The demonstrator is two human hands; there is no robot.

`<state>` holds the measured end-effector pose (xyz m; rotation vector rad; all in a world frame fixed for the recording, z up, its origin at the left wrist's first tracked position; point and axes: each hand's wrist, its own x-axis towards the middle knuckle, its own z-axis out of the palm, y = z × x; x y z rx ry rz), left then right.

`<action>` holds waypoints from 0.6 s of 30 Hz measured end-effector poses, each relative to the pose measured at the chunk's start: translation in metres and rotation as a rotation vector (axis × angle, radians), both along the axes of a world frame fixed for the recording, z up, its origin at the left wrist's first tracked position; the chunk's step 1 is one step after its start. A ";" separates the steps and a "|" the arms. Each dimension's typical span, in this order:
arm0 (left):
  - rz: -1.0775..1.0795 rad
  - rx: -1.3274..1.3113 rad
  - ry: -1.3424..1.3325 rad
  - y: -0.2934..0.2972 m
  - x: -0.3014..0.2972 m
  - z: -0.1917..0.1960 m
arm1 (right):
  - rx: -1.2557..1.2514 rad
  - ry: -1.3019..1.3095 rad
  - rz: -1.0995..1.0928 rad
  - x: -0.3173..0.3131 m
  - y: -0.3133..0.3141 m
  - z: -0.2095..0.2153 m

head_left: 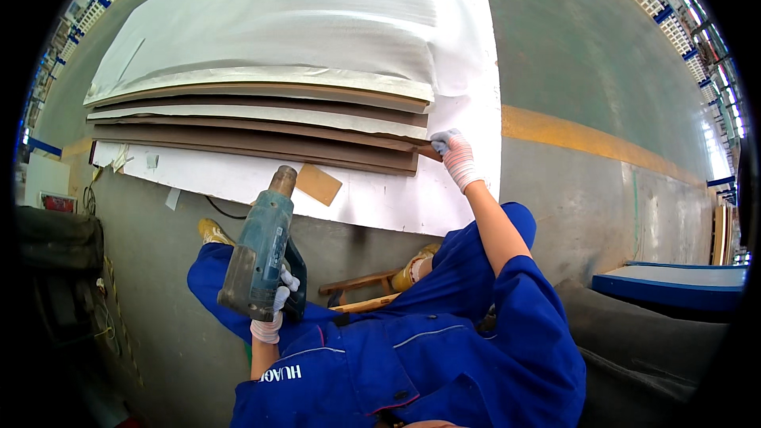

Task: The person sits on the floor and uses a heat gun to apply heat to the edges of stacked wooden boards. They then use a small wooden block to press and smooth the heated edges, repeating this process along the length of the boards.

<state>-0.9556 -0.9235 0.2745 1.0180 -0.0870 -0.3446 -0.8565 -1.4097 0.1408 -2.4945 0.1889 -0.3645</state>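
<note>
In my gloved left hand I grip the handle of a teal heat gun. Its metal nozzle points forward at the near side of a stack of long brown panels. My gloved right hand is at the stack's right near corner. Its fingers are closed on the end of a thin brown strip, which runs along a panel's edge. White foam sheeting covers the top of the stack and also shows between panels.
The stack rests on a wide white board, with a small tan square piece near its front edge. A wooden stool is by my legs. A yellow line crosses the floor at right, beyond a blue-edged platform.
</note>
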 end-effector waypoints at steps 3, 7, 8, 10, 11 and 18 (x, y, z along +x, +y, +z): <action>-0.027 0.017 -0.012 -0.001 0.002 0.003 | 1.618 -0.139 -0.604 0.006 -0.002 -0.001; -0.116 0.048 0.007 -0.004 0.006 0.004 | 0.622 0.558 -0.403 -0.016 -0.001 0.011; -0.124 0.047 0.029 -0.005 0.007 0.005 | 0.640 0.541 -0.339 -0.021 -0.001 0.013; -0.134 0.053 0.049 -0.007 0.008 0.007 | 0.816 0.490 -0.291 -0.028 0.004 0.016; -0.138 0.061 0.050 -0.007 0.009 0.008 | 0.923 0.442 -0.245 -0.029 0.007 0.017; -0.244 0.025 -0.035 -0.006 0.014 0.009 | 0.767 0.505 -0.353 -0.022 0.014 0.029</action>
